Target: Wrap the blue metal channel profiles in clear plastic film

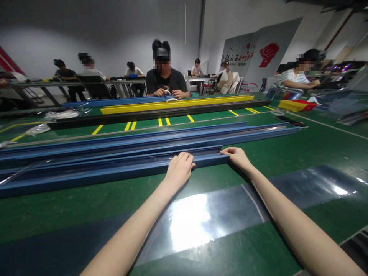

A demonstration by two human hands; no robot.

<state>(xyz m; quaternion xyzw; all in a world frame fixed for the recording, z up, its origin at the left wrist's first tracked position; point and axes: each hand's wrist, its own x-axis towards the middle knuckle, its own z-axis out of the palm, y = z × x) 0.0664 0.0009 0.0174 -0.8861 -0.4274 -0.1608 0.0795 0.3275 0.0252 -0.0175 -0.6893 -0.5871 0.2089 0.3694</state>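
A long blue channel strip [115, 171] lies across the green table [287, 157], its right end near the middle of the view. My left hand [181, 166] rests on the strip's near wall with its fingers curled over the edge. At the right end, my right hand [235, 156] pinches the strip's tip between thumb and fingers. Clear film shows inside the channel. Nearer to me, a wide glossy transparent sheet [218, 214] lies flat beneath my forearms.
More blue strips [255, 133] lie just beyond. Further back are a black strip [138, 115], a yellow strip [178, 104] and crumpled clear plastic [61, 114]. A person [166, 78] sits opposite, hands on another blue strip. A yellow tray [291, 106] stands at the right.
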